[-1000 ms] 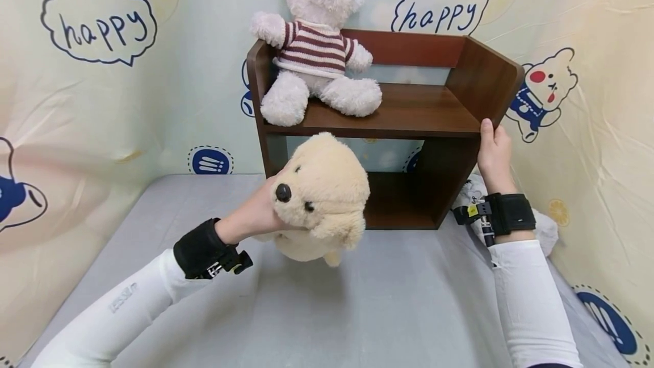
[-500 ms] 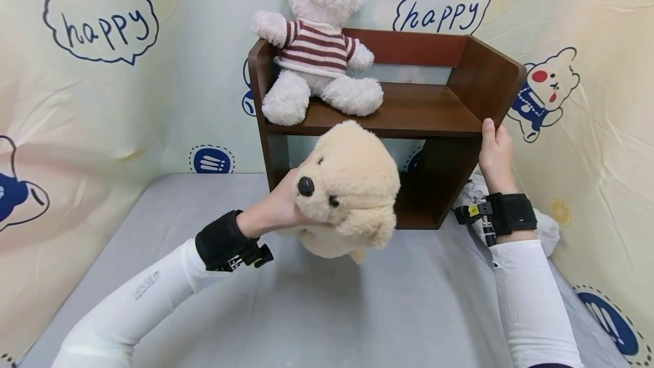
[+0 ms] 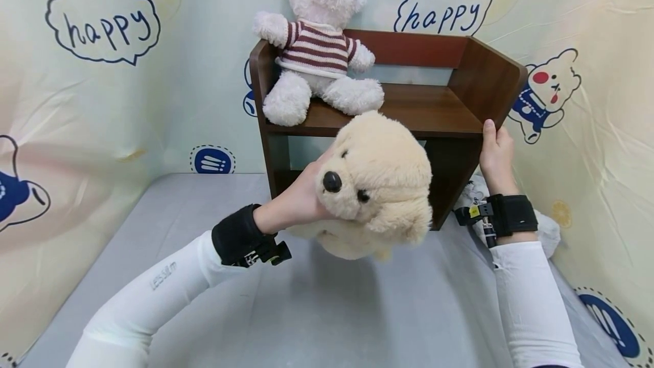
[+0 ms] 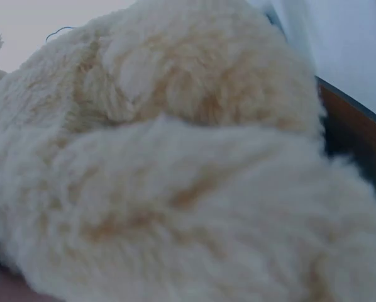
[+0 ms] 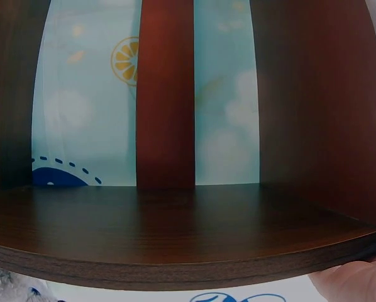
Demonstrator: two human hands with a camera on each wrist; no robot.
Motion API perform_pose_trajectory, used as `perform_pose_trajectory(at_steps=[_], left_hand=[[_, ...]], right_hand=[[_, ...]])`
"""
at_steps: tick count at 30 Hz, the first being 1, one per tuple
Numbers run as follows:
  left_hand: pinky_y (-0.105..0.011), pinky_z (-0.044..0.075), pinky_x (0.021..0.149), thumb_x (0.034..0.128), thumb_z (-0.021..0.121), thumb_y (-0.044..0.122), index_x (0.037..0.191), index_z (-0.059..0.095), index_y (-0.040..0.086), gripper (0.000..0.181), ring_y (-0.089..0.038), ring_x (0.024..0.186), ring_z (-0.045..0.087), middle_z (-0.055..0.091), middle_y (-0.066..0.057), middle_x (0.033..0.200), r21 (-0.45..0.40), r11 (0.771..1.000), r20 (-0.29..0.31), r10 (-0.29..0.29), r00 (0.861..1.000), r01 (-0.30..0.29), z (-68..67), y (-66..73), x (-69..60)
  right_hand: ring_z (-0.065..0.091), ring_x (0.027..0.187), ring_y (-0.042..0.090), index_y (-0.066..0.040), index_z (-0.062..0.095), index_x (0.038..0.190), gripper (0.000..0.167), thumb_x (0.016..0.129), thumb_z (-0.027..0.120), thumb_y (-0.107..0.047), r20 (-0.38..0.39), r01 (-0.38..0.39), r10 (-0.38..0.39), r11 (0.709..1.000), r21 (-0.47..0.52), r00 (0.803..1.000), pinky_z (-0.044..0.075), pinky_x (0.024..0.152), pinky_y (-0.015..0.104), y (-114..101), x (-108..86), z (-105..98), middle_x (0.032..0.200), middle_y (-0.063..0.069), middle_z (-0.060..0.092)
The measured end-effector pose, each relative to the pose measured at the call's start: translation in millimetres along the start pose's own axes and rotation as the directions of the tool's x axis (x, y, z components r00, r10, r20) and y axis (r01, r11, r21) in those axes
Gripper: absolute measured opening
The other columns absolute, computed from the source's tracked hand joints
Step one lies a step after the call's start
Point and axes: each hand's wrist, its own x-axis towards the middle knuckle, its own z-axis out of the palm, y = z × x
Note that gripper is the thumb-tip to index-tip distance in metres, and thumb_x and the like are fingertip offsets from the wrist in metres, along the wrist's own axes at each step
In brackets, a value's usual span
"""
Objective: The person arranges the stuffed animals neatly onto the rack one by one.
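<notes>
My left hand (image 3: 304, 195) grips a cream plush dog (image 3: 388, 169) around its neck, below the muzzle, and holds it up in front of the wooden shelf (image 3: 429, 109). The dog's black nose points left; my fingertips are hidden behind it. Its pale fur (image 4: 175, 189) fills most of the left wrist view. At the shelf's right side panel, my right hand (image 3: 497, 155) holds the front edge with the thumb laid along it. A white plush bear (image 3: 322, 44) in a striped sweater sits on the upper shelf at the left.
A grey cloth-covered surface (image 3: 214, 311) lies beneath. Right of the shelf, partly behind my right wrist, is a white and grey soft thing (image 3: 546, 231). A printed curtain (image 3: 204, 72) hangs behind. The shelf's lower compartment is partly blocked by the dog.
My left hand has carried the plush dog to the right and slightly up, toward the middle of the shelf front. The right hand, shelf and bear stay where they were.
</notes>
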Motion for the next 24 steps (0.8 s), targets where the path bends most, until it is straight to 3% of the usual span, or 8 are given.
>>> perform_pose_trajectory(at_steps=[3,5,12,19,24], left_hand=[[-0.037,0.039,0.093,0.0635,0.081,0.017,0.142,0.017,0.000,0.103,-0.023,0.114,0.047,0.043,-0.018,0.131,-0.012,1.000,-0.009,-0.006,1.000,0.006,0.1,5.3,3.1],[-0.037,0.040,0.093,0.0621,0.080,0.007,0.141,0.017,0.000,0.101,-0.023,0.113,0.047,0.044,-0.018,0.131,-0.014,1.000,-0.013,-0.003,1.000,0.003,0.3,8.3,5.9],[-0.035,0.039,0.093,0.0641,0.077,0.014,0.143,0.013,0.001,0.103,-0.021,0.118,0.045,0.041,-0.018,0.135,0.000,1.000,-0.043,0.003,0.999,-0.003,1.3,14.6,13.2],[-0.033,0.038,0.094,0.0659,0.075,0.007,0.143,0.014,0.001,0.099,-0.020,0.117,0.044,0.040,-0.017,0.135,0.027,0.999,-0.076,0.031,0.997,-0.029,5.5,24.7,23.6],[-0.030,0.037,0.094,0.0654,0.078,0.011,0.142,0.018,0.003,0.097,-0.017,0.116,0.044,0.041,-0.014,0.135,0.061,0.998,-0.109,0.020,0.994,-0.013,7.5,35.3,33.4]], right_hand=[[0.029,0.128,0.026,-0.008,0.023,0.143,0.064,0.096,0.021,-0.050,-0.003,0.001,-0.001,1.000,-0.002,1.000,0.020,0.107,0.044,-0.3,-0.5,0.3,0.147,0.010,0.026],[0.030,0.126,0.026,-0.007,0.024,0.143,0.063,0.096,0.021,-0.049,-0.007,0.005,-0.005,1.000,-0.003,1.000,0.021,0.107,0.044,-0.5,-0.4,0.3,0.147,0.011,0.027],[0.032,0.123,0.026,-0.005,0.026,0.142,0.063,0.096,0.020,-0.049,-0.022,-0.004,0.004,1.000,-0.018,1.000,0.024,0.105,0.044,-0.6,-0.3,0.1,0.145,0.012,0.030],[0.035,0.118,0.027,-0.002,0.029,0.139,0.062,0.097,0.019,-0.047,-0.026,0.013,-0.014,0.999,-0.035,1.000,0.029,0.100,0.043,1.3,0.9,0.3,0.140,0.018,0.035],[0.039,0.116,0.022,-0.003,0.030,0.139,0.059,0.098,0.020,-0.045,0.012,0.042,-0.042,0.999,0.002,0.999,0.032,0.096,0.039,2.4,-1.8,-2.6,0.139,0.018,0.037]])
